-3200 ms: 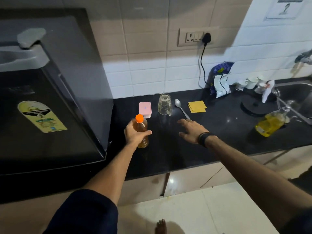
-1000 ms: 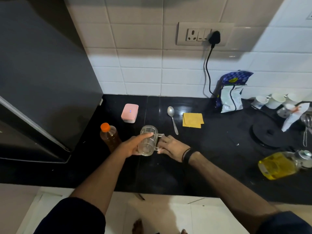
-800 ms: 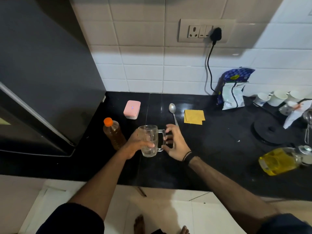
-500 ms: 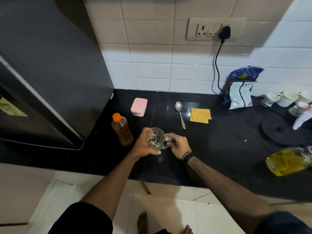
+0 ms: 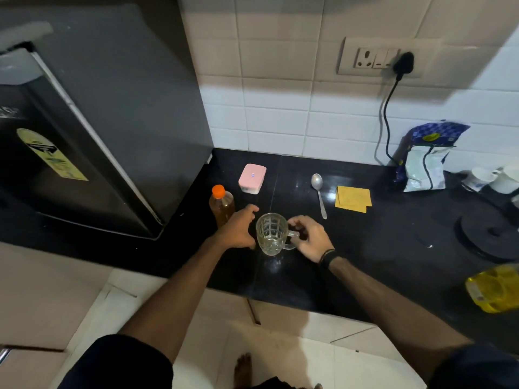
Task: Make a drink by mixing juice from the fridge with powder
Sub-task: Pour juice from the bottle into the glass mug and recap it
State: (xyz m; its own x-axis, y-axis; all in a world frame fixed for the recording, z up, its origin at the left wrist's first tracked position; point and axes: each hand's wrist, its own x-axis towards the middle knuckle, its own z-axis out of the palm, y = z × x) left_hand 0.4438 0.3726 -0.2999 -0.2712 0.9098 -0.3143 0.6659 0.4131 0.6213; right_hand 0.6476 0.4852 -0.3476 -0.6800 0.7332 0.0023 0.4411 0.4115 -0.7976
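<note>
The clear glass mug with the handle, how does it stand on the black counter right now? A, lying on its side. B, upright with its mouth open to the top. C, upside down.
B: the clear glass mug stands upright on the black counter, rim up and empty.

Worktop (image 5: 365,248): black polished stone, glossy, showing light reflections. Wall tiles (image 5: 280,108): white glazed ceramic, smooth, with a soft sheen. Fridge (image 5: 112,108): dark grey painted metal, smooth, satin finish; a printed paper sticker (image 5: 52,154) on its door. Mug (image 5: 271,234): clear pressed glass, faceted grid pattern. Bottle (image 5: 222,206): clear plastic over amber liquid, with a matt orange plastic cap. Small box (image 5: 252,178): pink plastic lid, smooth, matt. Spoon (image 5: 318,192): bright metal, polished. Yellow sheets (image 5: 352,198): matt; paper or cloth cannot be told. Pouch (image 5: 424,158): printed plastic film, crinkled, glossy. Cups (image 5: 483,176): white glazed ceramic. Wristband (image 5: 328,258): black, matt.
</note>
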